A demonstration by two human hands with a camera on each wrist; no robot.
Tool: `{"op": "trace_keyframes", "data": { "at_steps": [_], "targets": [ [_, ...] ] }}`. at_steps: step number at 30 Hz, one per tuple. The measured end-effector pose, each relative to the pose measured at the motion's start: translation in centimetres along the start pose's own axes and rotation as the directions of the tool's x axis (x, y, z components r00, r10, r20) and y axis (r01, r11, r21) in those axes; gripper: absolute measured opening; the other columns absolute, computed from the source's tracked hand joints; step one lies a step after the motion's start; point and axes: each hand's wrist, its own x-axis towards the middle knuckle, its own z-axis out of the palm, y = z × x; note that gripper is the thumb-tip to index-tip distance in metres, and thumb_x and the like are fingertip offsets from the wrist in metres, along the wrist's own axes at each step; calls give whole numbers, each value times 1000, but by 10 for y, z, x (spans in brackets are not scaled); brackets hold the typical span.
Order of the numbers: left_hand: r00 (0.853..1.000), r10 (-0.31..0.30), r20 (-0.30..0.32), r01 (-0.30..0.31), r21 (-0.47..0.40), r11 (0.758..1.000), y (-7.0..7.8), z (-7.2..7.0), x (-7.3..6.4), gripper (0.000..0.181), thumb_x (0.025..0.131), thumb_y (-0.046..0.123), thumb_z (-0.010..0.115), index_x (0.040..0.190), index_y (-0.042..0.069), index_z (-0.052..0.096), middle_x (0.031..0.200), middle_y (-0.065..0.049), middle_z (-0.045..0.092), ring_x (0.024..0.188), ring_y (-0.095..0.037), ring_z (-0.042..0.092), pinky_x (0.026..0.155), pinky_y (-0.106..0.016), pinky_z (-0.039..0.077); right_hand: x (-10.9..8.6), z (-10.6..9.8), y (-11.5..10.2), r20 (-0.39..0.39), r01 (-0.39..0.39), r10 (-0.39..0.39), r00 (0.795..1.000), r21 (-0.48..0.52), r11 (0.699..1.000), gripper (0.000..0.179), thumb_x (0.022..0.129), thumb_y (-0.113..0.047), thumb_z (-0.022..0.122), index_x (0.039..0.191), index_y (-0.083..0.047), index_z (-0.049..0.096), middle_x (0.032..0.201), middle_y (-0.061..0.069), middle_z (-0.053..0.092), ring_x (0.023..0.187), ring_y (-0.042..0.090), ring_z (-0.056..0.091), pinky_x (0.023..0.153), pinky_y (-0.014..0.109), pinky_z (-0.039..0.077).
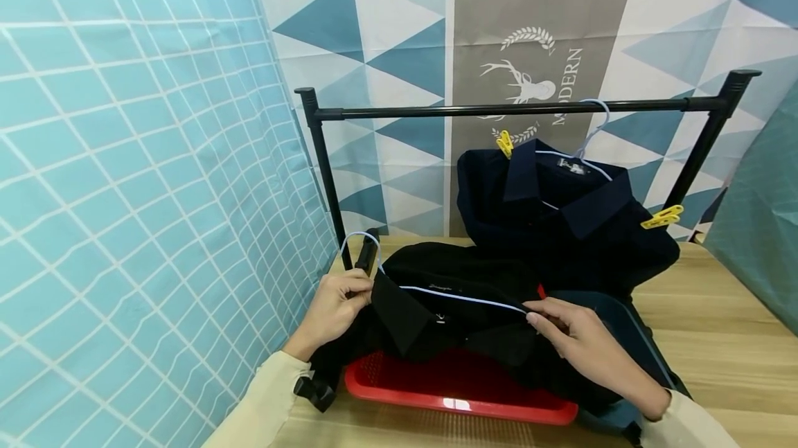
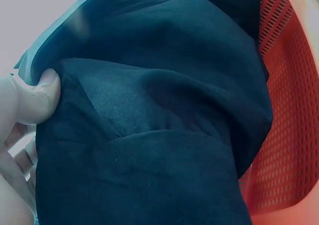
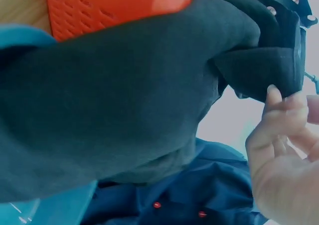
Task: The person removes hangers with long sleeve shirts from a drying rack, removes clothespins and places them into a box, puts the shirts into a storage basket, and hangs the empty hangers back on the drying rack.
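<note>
Above the red basket hangs a black collared shirt (image 1: 480, 264), held up between two bare hands. A light blue hanger (image 1: 461, 296) crosses its neck opening, the hook rising at the left. My left hand (image 1: 337, 302) pinches the shirt near the collar on the left; in the left wrist view its thumb (image 2: 48, 83) presses on the cloth. On the other side my right hand (image 1: 576, 337) pinches the collar beside the hanger's right end. The right wrist view has its fingertips (image 3: 279, 98) at the shirt collar (image 3: 259, 70). A sleeve droops toward the blue tub.
Behind stands a black clothes rack (image 1: 424, 112). From its bar hangs a navy shirt (image 1: 486, 178) on another light blue hanger, with yellow clips (image 1: 662, 217) at both shoulders. The red basket (image 1: 461, 405) sits under the black shirt, a dark blue tub (image 1: 614, 309) to its right.
</note>
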Motion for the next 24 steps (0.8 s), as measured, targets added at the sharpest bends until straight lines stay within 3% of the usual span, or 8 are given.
{"op": "trace_keyframes", "data": {
  "at_steps": [7, 12, 17, 24],
  "targets": [
    [999, 29, -27, -28, 35, 999, -1, 4, -1, 34, 80, -16, 76, 73, 18, 73, 73, 4, 63, 61, -11, 51, 59, -21, 40, 2, 2, 13, 134, 63, -90, 987, 197, 978, 23, 110, -13, 49, 122, -12, 69, 69, -6, 52, 52, 10, 51, 49, 28, 47],
    [999, 13, -33, -11, 63, 998, -3, 4, -2, 38, 80, -16, 76, 73, 22, 73, 75, 9, 64, 63, -9, 52, 61, -19, 40, -2, 2, 17, 215, -18, -56, 975, 327, 945, 30, 112, -12, 43, 133, 0, 61, 67, 2, 55, 49, 16, 50, 43, 31, 45],
    [999, 20, -27, -18, 66, 998, -2, 4, -1, 38, 81, -16, 74, 75, 22, 74, 75, 10, 63, 63, -7, 52, 60, -20, 41, -3, 3, 17, 233, -51, -27, 972, 321, 946, 35, 112, -15, 44, 137, 5, 58, 68, 1, 58, 48, 16, 51, 44, 31, 46],
    [1000, -30, -1, 30, 81, 996, 0, 6, 1, 24, 87, -9, 75, 89, 15, 82, 80, 10, 65, 65, -8, 50, 60, -23, 41, -2, 6, 16, 274, -22, -77, 959, 340, 940, 37, 113, -12, 38, 138, 8, 57, 79, 5, 59, 51, 18, 52, 49, 32, 50]
  ]
}}
